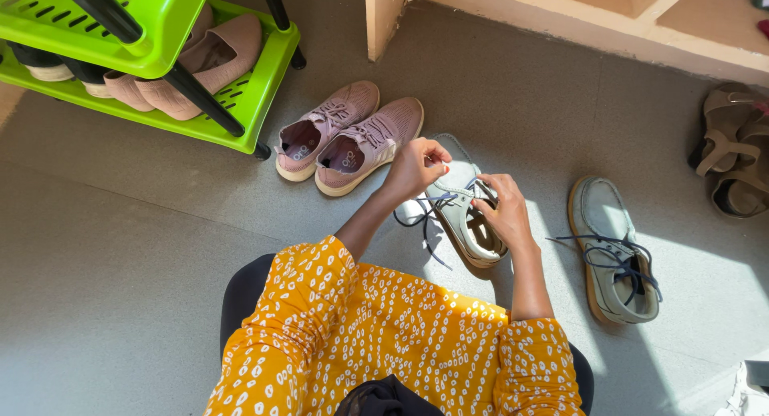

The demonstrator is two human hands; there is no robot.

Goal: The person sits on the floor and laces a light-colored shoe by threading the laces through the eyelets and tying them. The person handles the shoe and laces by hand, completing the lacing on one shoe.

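- While the person sits over a grey floor (120, 264), both hands work at a grey shoe (469, 224) lying just ahead of the knees.
- The left hand (415, 169) is raised above the shoe's toe end, its grip pinched together on a dark blue lace (424, 216) that trails down in loops to the floor.
- The right hand (505, 212) rests on the shoe's far side, its grip clamped on the upper near the lace holes.
- The shoe lies with its opening facing up and its tan sole edge showing.
- A matching grey shoe (613, 256) lies near, to the right, apart from the hands, with its blue laces loose across the top.
- A pair of pink sneakers (348, 136) stands side by side on the floor, just left of the left hand.
- A green rack (256, 88) stands at upper left, with pink slip-on shoes (192, 64) on its lower shelf.
- Brown sandals (733, 148) lie at the right edge.
- The person wears yellow sleeves (336, 320) with white dots.
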